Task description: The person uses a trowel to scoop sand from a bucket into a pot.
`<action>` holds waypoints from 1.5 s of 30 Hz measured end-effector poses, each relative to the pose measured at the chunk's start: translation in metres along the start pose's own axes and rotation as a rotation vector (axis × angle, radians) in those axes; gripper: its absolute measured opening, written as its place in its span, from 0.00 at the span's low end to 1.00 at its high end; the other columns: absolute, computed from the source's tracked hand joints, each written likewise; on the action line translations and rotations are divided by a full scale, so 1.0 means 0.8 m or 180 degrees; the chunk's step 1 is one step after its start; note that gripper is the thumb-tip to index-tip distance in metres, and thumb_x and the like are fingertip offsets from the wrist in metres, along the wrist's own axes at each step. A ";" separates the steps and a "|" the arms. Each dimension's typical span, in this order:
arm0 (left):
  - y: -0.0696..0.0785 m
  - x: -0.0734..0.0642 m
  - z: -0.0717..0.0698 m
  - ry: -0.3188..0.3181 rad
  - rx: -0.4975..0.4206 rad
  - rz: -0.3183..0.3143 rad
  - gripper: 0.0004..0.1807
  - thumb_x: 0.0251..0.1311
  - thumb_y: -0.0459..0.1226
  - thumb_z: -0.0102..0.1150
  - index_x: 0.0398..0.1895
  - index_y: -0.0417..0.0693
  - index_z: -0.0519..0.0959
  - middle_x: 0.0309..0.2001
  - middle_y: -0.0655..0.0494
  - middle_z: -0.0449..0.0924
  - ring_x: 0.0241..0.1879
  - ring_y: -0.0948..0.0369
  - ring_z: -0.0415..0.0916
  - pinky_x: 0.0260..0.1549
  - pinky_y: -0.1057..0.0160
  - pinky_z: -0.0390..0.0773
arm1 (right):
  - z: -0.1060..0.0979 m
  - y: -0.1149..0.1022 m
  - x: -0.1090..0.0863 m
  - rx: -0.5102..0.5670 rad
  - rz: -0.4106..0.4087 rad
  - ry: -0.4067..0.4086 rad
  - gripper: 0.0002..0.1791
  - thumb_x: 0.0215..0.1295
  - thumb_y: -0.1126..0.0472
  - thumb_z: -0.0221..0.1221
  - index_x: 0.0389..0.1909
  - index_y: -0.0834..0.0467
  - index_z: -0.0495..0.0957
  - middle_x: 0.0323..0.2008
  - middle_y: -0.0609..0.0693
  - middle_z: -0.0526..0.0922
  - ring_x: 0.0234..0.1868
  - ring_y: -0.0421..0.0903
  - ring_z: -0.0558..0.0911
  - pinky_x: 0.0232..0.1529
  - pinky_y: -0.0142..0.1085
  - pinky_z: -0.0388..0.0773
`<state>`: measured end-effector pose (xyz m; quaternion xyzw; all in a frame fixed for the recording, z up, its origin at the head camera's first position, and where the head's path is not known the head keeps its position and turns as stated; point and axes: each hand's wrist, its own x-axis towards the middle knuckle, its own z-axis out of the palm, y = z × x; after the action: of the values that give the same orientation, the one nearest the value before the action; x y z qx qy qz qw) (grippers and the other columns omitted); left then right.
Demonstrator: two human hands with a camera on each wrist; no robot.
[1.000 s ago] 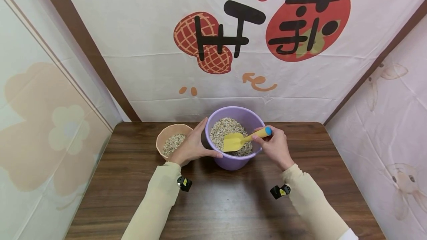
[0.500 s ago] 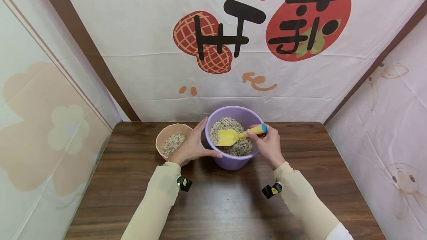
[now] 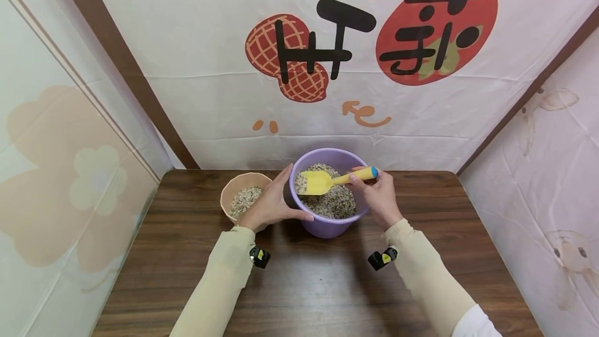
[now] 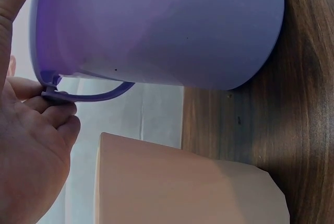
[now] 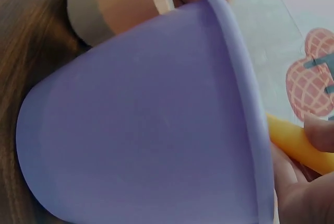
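A purple bucket [image 3: 324,229] with pale grain, like rolled oats [image 3: 334,206], inside stands near the table's back edge. My left hand [image 3: 268,206] grips the left side of its rim, thumb at the near side; the left wrist view shows fingers curled by the bucket's handle [image 4: 99,97]. Over the grain, my right hand [image 3: 381,199] holds a yellow toy shovel [image 3: 318,183] by its blue-tipped handle. The blade points left, with some grain at its front end. Left of the bucket is a peach-coloured bowl [image 3: 228,194] holding similar grain, partly hidden by my left hand.
The brown wooden table [image 3: 313,295] extends toward me and to both sides. Directly behind it hangs a printed white cloth [image 3: 210,118]. More printed cloth panels close off the left and right sides.
My right hand has brought the shovel leftward across the bucket and then slightly up, and grain now shows at the blade's front. The left hand and the bucket have stayed put.
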<state>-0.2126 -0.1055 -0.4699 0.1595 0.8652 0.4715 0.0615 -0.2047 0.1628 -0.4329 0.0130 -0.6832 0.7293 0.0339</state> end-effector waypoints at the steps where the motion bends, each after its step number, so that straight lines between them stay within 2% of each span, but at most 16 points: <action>1: 0.000 0.000 0.000 0.0002 0.0014 0.0001 0.83 0.22 0.65 0.85 0.84 0.58 0.42 0.81 0.57 0.43 0.78 0.58 0.45 0.73 0.49 0.54 | -0.002 0.000 0.001 0.0104 0.0068 -0.0022 0.16 0.68 0.73 0.62 0.53 0.76 0.75 0.48 0.68 0.82 0.44 0.49 0.88 0.54 0.48 0.81; 5: 0.000 0.001 0.000 0.0001 0.0024 0.0022 0.83 0.22 0.65 0.85 0.84 0.58 0.42 0.81 0.54 0.44 0.78 0.57 0.46 0.73 0.48 0.55 | -0.010 0.000 0.003 0.0379 0.0299 -0.0093 0.20 0.71 0.73 0.59 0.58 0.79 0.70 0.48 0.63 0.84 0.45 0.48 0.88 0.59 0.51 0.77; 7: -0.001 0.001 0.000 -0.0001 0.0021 0.0029 0.83 0.23 0.65 0.85 0.84 0.58 0.42 0.82 0.54 0.44 0.78 0.57 0.46 0.73 0.48 0.55 | -0.013 0.000 0.003 0.0490 0.0362 -0.0105 0.21 0.71 0.73 0.58 0.59 0.80 0.68 0.49 0.64 0.83 0.46 0.48 0.87 0.59 0.51 0.77; 14: -0.001 -0.001 0.000 -0.0022 -0.0006 -0.0024 0.83 0.22 0.65 0.85 0.84 0.59 0.42 0.81 0.57 0.42 0.78 0.58 0.45 0.73 0.48 0.54 | -0.022 0.000 -0.001 0.0738 0.0429 -0.0138 0.24 0.73 0.73 0.56 0.63 0.82 0.63 0.59 0.76 0.72 0.50 0.49 0.86 0.60 0.49 0.77; 19: 0.000 -0.001 -0.001 -0.0012 -0.0037 -0.0020 0.83 0.22 0.64 0.86 0.83 0.60 0.43 0.81 0.57 0.43 0.78 0.57 0.45 0.73 0.47 0.54 | -0.031 -0.002 -0.005 0.0983 0.0440 -0.0130 0.27 0.73 0.72 0.57 0.65 0.83 0.60 0.57 0.70 0.75 0.51 0.50 0.85 0.62 0.50 0.74; 24: 0.002 -0.002 -0.001 -0.0012 -0.0058 -0.0059 0.83 0.22 0.63 0.86 0.83 0.60 0.43 0.81 0.57 0.43 0.78 0.57 0.45 0.73 0.47 0.54 | -0.039 -0.009 -0.009 0.1196 0.0412 -0.0096 0.25 0.69 0.69 0.63 0.59 0.81 0.68 0.49 0.60 0.81 0.50 0.50 0.86 0.61 0.50 0.74; 29: 0.002 -0.002 -0.001 -0.0017 -0.0046 -0.0074 0.82 0.23 0.62 0.87 0.84 0.59 0.43 0.81 0.56 0.43 0.78 0.57 0.45 0.73 0.47 0.54 | -0.045 -0.021 -0.013 0.1315 0.0366 -0.0102 0.13 0.67 0.68 0.65 0.49 0.70 0.79 0.49 0.61 0.82 0.49 0.51 0.87 0.59 0.46 0.77; 39: 0.002 -0.002 0.000 -0.0001 -0.0047 -0.0079 0.82 0.23 0.62 0.87 0.84 0.59 0.43 0.82 0.56 0.44 0.78 0.57 0.46 0.73 0.47 0.55 | -0.055 -0.035 -0.018 0.1395 0.0190 -0.0112 0.05 0.68 0.69 0.63 0.42 0.63 0.84 0.44 0.57 0.86 0.48 0.50 0.87 0.58 0.46 0.77; 45: 0.001 -0.002 0.000 -0.0002 -0.0035 -0.0074 0.83 0.22 0.64 0.86 0.83 0.59 0.43 0.81 0.58 0.42 0.78 0.58 0.45 0.73 0.48 0.54 | -0.058 -0.037 -0.020 0.1454 0.0205 -0.0105 0.08 0.67 0.69 0.64 0.45 0.67 0.82 0.45 0.58 0.86 0.48 0.50 0.87 0.57 0.45 0.78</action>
<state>-0.2110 -0.1056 -0.4693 0.1493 0.8643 0.4754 0.0681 -0.1852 0.2107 -0.4075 0.0105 -0.5009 0.8654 -0.0044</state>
